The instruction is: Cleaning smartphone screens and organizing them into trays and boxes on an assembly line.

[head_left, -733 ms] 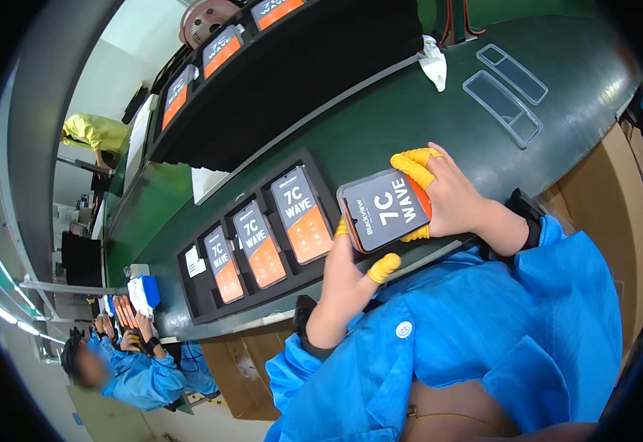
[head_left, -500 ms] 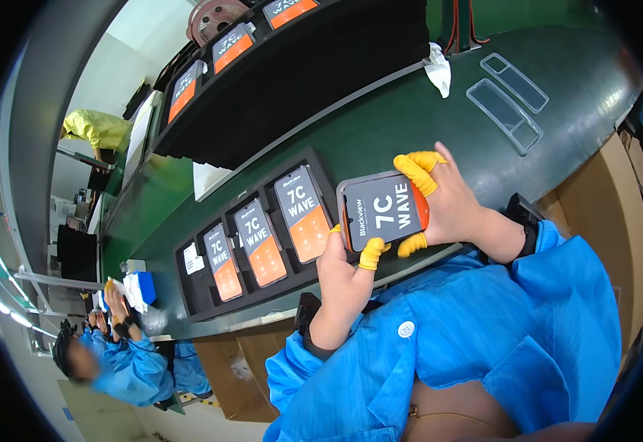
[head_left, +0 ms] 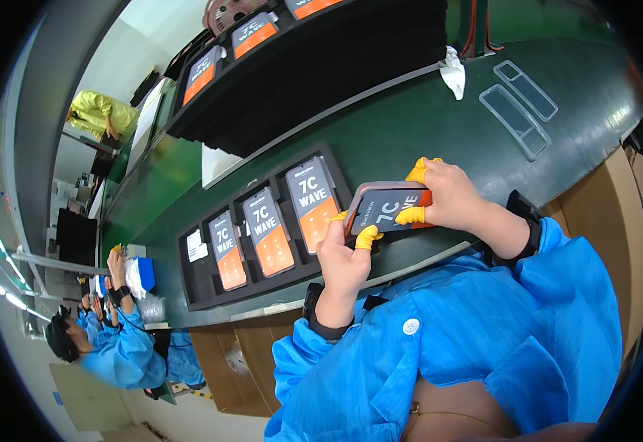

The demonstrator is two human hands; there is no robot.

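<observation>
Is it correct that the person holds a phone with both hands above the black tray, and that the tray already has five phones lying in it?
Not quite. The head view shows three phones, not five, lying in the black tray. The rest holds: the left hand and the right hand, with yellow covers on some fingers, hold one phone at the tray's right end.

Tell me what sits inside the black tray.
The black tray holds three phones with orange-and-dark screens, plus a small white label. Its right end is hidden behind the held phone.
</observation>
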